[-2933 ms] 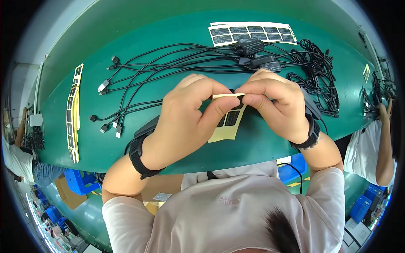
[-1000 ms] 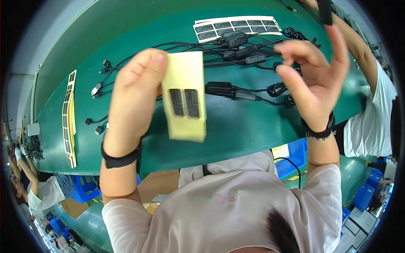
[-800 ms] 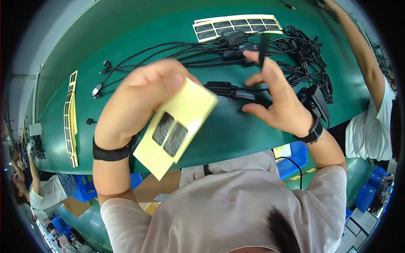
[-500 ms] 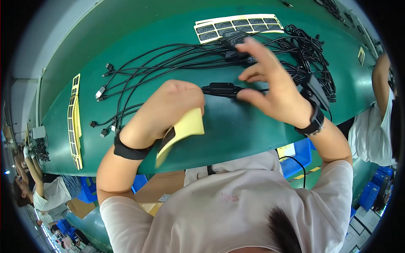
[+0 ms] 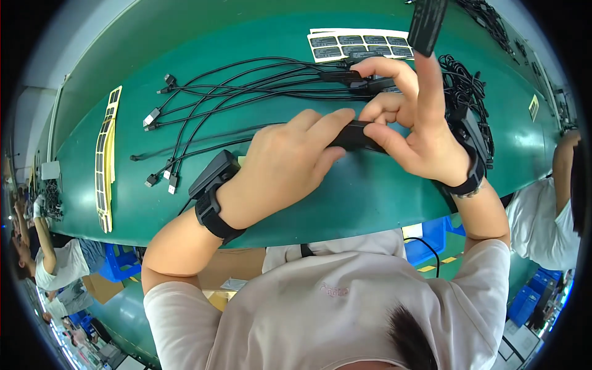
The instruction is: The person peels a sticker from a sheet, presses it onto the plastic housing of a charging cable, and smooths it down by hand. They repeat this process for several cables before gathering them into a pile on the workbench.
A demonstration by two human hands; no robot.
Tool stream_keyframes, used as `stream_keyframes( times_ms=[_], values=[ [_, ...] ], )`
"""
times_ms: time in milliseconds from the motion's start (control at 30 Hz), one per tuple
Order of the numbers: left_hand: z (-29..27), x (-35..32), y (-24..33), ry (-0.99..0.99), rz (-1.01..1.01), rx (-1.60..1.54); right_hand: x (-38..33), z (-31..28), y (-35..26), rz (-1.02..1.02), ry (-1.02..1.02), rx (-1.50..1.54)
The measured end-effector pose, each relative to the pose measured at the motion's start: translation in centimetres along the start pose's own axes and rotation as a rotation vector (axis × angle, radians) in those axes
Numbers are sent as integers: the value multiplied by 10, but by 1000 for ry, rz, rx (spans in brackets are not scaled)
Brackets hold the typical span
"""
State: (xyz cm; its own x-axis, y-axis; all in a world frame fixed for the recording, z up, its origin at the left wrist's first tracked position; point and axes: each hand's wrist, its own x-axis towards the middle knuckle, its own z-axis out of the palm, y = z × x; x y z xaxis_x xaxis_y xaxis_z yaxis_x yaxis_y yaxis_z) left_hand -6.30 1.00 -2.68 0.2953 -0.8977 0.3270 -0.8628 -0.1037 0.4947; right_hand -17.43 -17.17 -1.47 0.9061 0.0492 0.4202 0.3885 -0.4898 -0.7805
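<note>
Black adapter block (image 5: 353,135), on a cable, near the middle of the green worktop (image 5: 370,197): pinched between the left hand (image 5: 290,163), fingers closed over its left end, and the right hand (image 5: 413,132), gripping its right end with the index finger raised and a black label (image 5: 427,24) stuck to the fingertip. Bundle of black cables (image 5: 246,92) fanned out behind; label sheet (image 5: 361,44) toward the far edge; yellow backing strip (image 5: 106,157) near the left end.

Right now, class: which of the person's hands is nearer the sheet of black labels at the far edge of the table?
Right. The right hand sits just below the label sheet, one finger raised towards it; the left hand lies lower and further left.
</note>
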Motion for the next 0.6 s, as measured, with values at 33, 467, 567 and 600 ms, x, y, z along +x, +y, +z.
stream_keyframes(
  times_ms=[33,467,567,600],
  values=[
    [1,-1,1,28,0,-22,1,1,1,-2,-5,2],
    [8,-12,11,177,-83,-59,-17,25,-33,418,606,523],
    [3,-8,11,151,-77,-23,-17,30,-30,442,578,499],
    [2,-9,11,141,-71,0,-16,29,-31,466,568,486]
  ],
)
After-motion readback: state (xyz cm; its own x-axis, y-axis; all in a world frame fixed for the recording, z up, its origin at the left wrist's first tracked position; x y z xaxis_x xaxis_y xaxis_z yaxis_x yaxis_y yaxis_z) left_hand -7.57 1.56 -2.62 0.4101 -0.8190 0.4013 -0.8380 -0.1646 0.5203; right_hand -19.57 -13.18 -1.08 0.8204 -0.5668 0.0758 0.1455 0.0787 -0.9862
